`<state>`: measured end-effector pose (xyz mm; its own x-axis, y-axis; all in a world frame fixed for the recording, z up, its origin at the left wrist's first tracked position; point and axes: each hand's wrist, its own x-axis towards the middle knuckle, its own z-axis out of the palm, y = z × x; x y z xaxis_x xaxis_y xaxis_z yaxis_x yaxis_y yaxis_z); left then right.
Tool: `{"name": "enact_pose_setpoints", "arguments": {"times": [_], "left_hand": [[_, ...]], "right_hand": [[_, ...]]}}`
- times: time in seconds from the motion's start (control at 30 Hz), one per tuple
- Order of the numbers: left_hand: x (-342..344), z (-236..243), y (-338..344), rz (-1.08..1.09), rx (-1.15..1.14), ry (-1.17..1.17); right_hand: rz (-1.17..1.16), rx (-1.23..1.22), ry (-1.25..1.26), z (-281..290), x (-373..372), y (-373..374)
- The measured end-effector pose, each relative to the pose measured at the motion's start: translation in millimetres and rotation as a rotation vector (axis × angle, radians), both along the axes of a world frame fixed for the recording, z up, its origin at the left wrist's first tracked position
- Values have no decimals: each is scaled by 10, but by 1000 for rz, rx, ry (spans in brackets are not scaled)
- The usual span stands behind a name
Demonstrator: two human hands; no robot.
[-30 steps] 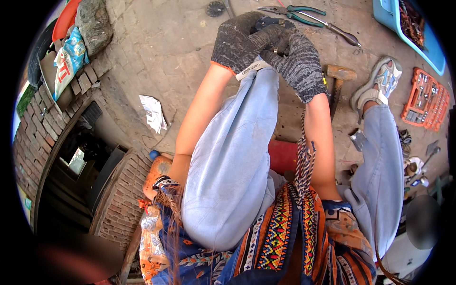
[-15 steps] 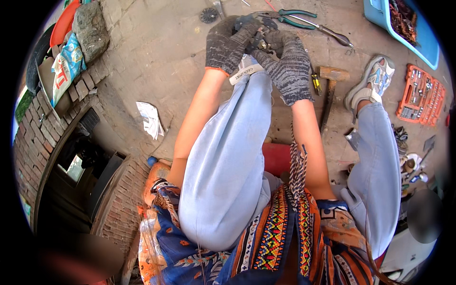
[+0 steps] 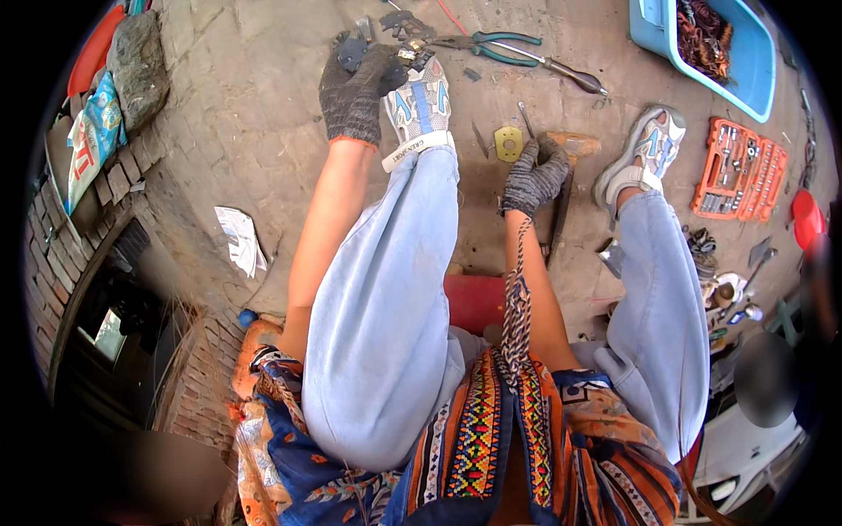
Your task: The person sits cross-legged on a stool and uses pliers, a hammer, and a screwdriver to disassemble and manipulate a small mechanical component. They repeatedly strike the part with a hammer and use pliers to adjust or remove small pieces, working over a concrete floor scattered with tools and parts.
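My left hand (image 3: 355, 96), in a dark knitted glove, is closed on a dark metal part (image 3: 353, 54) beside my left shoe (image 3: 417, 105). More small metal pieces lie just beyond it, near green-handled pliers (image 3: 504, 39) and a long screwdriver (image 3: 570, 77). My right gloved hand (image 3: 535, 171) is low over the ground, fingers curled around something hidden, beside a wooden-headed hammer (image 3: 574, 147) and below a yellow plate (image 3: 509, 143). A thin tool (image 3: 524, 117) lies above that plate.
A blue tub (image 3: 745, 96) of tangled material stands upper right. An orange socket set (image 3: 737, 171) lies by my right shoe (image 3: 649, 145). A rock (image 3: 132, 74), printed sack (image 3: 88, 140) and brickwork (image 3: 66, 263) are on the left, with folded paper (image 3: 237, 237) nearer.
My hands have separated: the right moved down toward the hammer, leaving the part in my left, which shifted left. The yellow plate and left shoe are now uncovered; the view has shifted too.
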<state>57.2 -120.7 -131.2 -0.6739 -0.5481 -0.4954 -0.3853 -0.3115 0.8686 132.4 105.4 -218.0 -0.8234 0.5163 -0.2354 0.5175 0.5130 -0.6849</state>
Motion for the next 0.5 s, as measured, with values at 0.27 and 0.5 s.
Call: {"name": "enact_pose_setpoints", "arguments": {"times": [0.27, 0.5], "left_hand": [[38, -48, -54, 110, 129, 104], [41, 243, -89, -40, 132, 205]], "right_hand": [[779, 365, 107, -78, -1226, -268], [1115, 459, 139, -294, -1522, -265]]}}
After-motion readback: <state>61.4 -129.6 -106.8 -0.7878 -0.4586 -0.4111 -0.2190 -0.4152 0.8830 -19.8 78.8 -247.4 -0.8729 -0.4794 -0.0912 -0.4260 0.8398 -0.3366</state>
